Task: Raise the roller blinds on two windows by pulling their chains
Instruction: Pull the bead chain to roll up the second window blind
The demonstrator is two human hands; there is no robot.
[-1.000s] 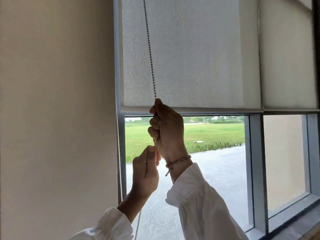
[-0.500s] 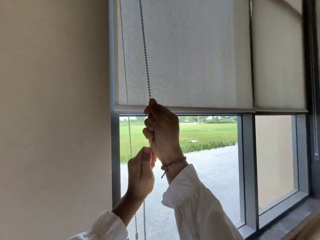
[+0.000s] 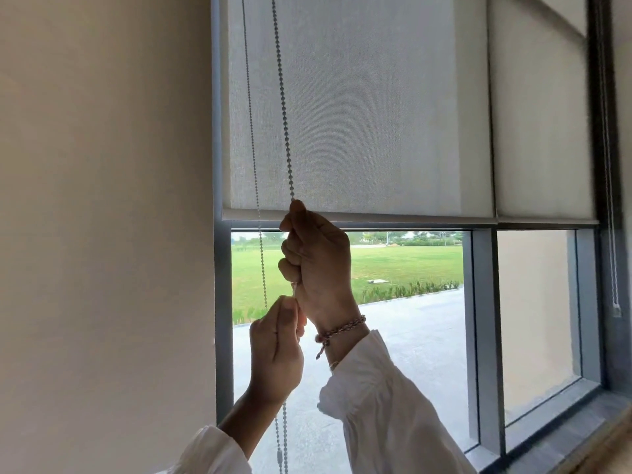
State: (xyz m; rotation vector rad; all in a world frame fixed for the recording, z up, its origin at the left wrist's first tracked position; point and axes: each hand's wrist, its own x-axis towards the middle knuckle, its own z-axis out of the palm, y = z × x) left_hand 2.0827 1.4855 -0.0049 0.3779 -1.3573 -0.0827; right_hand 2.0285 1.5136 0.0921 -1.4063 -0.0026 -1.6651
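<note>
The chain [image 3: 284, 107] is hidden inside both fists and cut off at the bottom edge. It hangs near-vertical before the left side of the blind [image 3: 359, 114]. The right hand [image 3: 318, 265] grips it at the blind's hem, and the left hand [image 3: 275, 357] grips it just below.

**A:** Grey window frame [image 3: 484, 319] set in the beige wall [image 3: 102, 200], two panes side by side!
**B:** Two roller blinds hang over it: left blind [image 3: 359, 114], right blind [image 3: 540, 131], bottom bars level, lower glass uncovered.
**A:** Bead chain [image 3: 282, 97] dangles before the left one, and a grey sill [image 3: 564, 439] runs beneath.
</note>
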